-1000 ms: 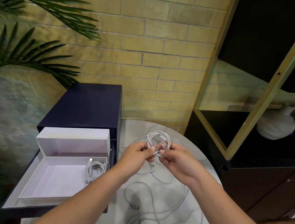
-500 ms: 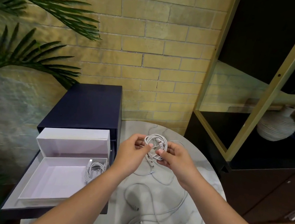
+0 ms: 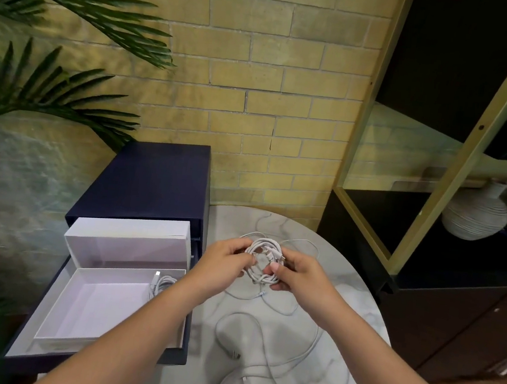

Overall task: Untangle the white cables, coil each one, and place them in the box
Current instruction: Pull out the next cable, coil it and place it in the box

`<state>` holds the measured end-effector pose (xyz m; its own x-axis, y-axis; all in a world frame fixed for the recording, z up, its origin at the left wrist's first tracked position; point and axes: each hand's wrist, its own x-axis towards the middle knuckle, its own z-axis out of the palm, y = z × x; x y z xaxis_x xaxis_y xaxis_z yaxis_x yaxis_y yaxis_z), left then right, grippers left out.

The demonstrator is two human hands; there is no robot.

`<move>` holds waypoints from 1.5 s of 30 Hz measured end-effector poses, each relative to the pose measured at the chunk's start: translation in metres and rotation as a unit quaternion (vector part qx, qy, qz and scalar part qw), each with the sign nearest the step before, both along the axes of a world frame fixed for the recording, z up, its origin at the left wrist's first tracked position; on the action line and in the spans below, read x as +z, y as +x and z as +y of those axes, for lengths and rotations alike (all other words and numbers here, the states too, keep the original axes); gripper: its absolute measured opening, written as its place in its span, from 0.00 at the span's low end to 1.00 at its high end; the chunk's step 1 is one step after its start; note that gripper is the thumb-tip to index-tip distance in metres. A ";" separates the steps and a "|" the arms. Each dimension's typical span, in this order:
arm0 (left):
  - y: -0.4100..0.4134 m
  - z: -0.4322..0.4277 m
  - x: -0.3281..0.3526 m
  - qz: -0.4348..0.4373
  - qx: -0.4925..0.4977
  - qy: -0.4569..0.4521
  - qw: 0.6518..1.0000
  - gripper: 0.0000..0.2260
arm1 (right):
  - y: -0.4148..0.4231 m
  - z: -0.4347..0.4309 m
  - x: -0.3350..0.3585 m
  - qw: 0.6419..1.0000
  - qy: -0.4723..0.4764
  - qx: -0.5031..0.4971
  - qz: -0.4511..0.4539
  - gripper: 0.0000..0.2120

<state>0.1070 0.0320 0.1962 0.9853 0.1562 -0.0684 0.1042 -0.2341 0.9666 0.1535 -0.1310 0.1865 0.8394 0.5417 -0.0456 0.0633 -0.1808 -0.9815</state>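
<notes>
A coiled white cable [image 3: 265, 261] was gripped between the left hand [image 3: 222, 264] and right hand [image 3: 298, 276] (fingers closed on it) above the table [image 3: 356, 301]; another coil [image 3: 163, 282] was seen in the box [image 3: 87, 305].

Two bare forearms entering from lower edge, no sleeves in view, left hand [image 3: 221, 267] and right hand [image 3: 301, 276] uncovered, short trimmed nails, right thumbnail plainly visible, wrists bare of anything worn, fingers bare, rest of body out of frame
</notes>
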 end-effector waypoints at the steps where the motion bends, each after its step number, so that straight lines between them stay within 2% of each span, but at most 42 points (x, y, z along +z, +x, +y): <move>1: 0.001 0.001 0.000 0.006 -0.004 -0.001 1.000 0.11 | 0.000 0.000 -0.001 1.000 0.004 0.000 0.001 0.12; 9: 0.004 0.003 -0.010 0.048 -0.006 -0.038 0.998 0.10 | 0.000 0.005 -0.007 0.999 0.025 -0.045 -0.006 0.17; 15: 0.007 0.000 -0.020 0.021 -0.002 -0.023 1.000 0.07 | 0.007 0.004 -0.012 1.000 0.014 -0.023 -0.006 0.13; 18: 0.012 -0.008 -0.022 0.009 0.023 -0.051 0.998 0.08 | 0.016 0.002 -0.016 0.988 0.114 -0.006 0.102 0.14; 21: 0.016 -0.016 -0.025 0.003 0.063 -0.081 0.995 0.08 | 0.024 0.001 -0.016 0.943 0.229 0.002 0.240 0.15; 23: 0.018 -0.019 -0.026 0.005 0.079 -0.087 0.993 0.08 | 0.027 0.000 -0.015 0.933 0.248 0.015 0.261 0.15; 25: 0.020 -0.022 -0.026 0.003 0.088 -0.087 0.992 0.08 | 0.030 -0.002 -0.015 0.953 0.215 0.015 0.211 0.13; 28: 0.023 -0.027 -0.026 -0.006 0.103 -0.080 0.991 0.08 | 0.036 -0.002 -0.014 0.993 0.107 -0.015 0.039 0.09; 32: 0.028 -0.033 -0.023 -0.008 0.119 -0.052 0.992 0.07 | 0.037 0.000 -0.017 0.992 0.089 -0.048 -0.072 0.08; 34: 0.031 -0.035 -0.023 -0.002 0.131 -0.040 0.991 0.07 | 0.038 -0.001 -0.017 0.992 0.101 -0.048 -0.067 0.06; 38: 0.032 -0.041 -0.022 -0.006 0.145 -0.048 0.988 0.06 | 0.049 -0.007 -0.012 0.993 0.109 -0.037 0.000 0.07; 43: 0.030 -0.048 -0.018 -0.007 0.133 -0.051 0.990 0.05 | 0.056 -0.011 -0.011 0.995 0.103 -0.012 0.010 0.07; 45: 0.028 -0.048 -0.020 0.000 0.126 -0.036 0.991 0.08 | 0.057 -0.010 -0.013 0.996 0.094 -0.004 0.004 0.09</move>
